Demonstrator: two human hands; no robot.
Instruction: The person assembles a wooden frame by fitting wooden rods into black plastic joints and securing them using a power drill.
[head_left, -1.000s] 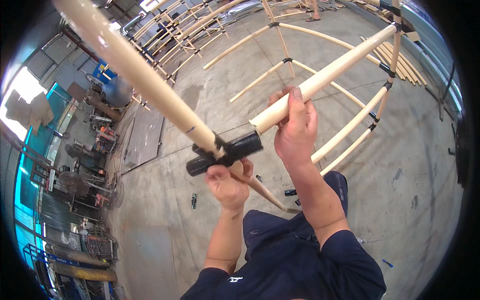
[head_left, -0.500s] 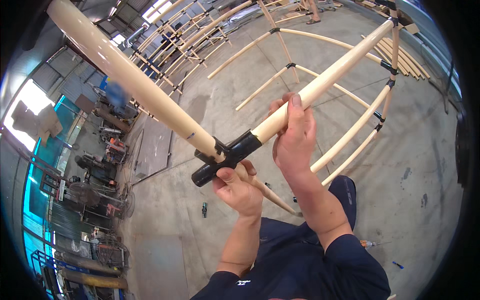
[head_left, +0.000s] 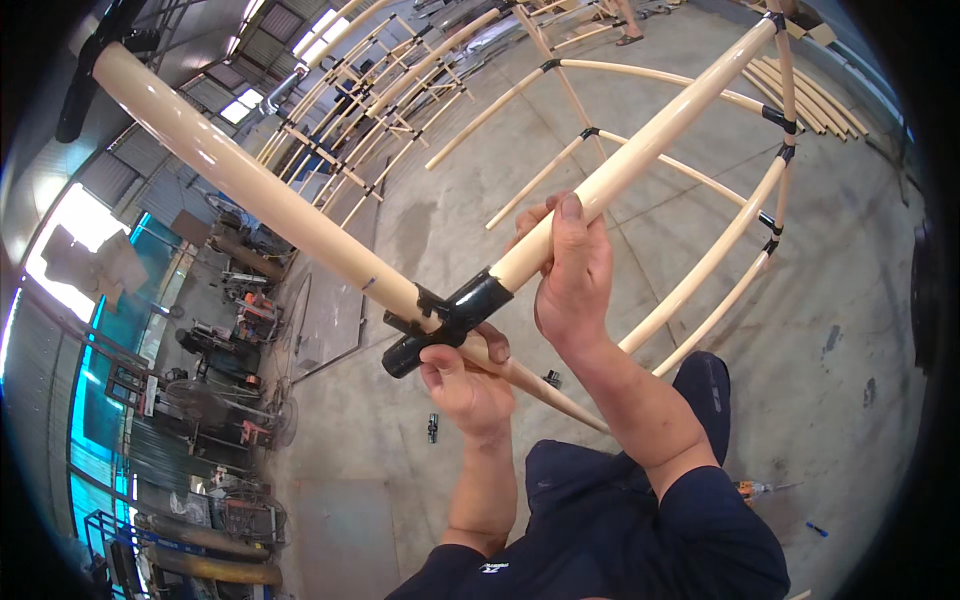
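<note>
Left hand [head_left: 470, 392]: grasping the long, glossy cream round pole [head_left: 245, 205] just on the near side of the glossy black, tube-armed connector [head_left: 478, 303], thumb against the connector, fingers curled behind the pole.
Right hand [head_left: 574, 275]: clenched around the straight, glossy cream round pipe [head_left: 660, 155], close to its near left end, thumb lying along it.
Connector: between the two hands and slightly left, set around the pole; one sleeve points right toward the pipe.
Pipe end: meets the mouth of that sleeve; how deep it sits, I cannot tell.
Pole: slants from the far left, where it meets a dark black tubular joint [head_left: 100, 50], to near the person's dark-clothed knees.
Pipe's far end: at the far right, by a black joint on an upright of the cream-tube frame [head_left: 735, 240].
Floor, near: two small black tubular fittings [head_left: 432, 428], an orange tool with a thin shaft [head_left: 750, 490] and a slim blue pen-shaped thing [head_left: 817, 529] on the right.
Floor, far right: a row of loose cream tubes [head_left: 800, 95].
Left side: dark machinery and fans [head_left: 190, 405] along the wall; farther off, more cream tube framework [head_left: 350, 150].
</note>
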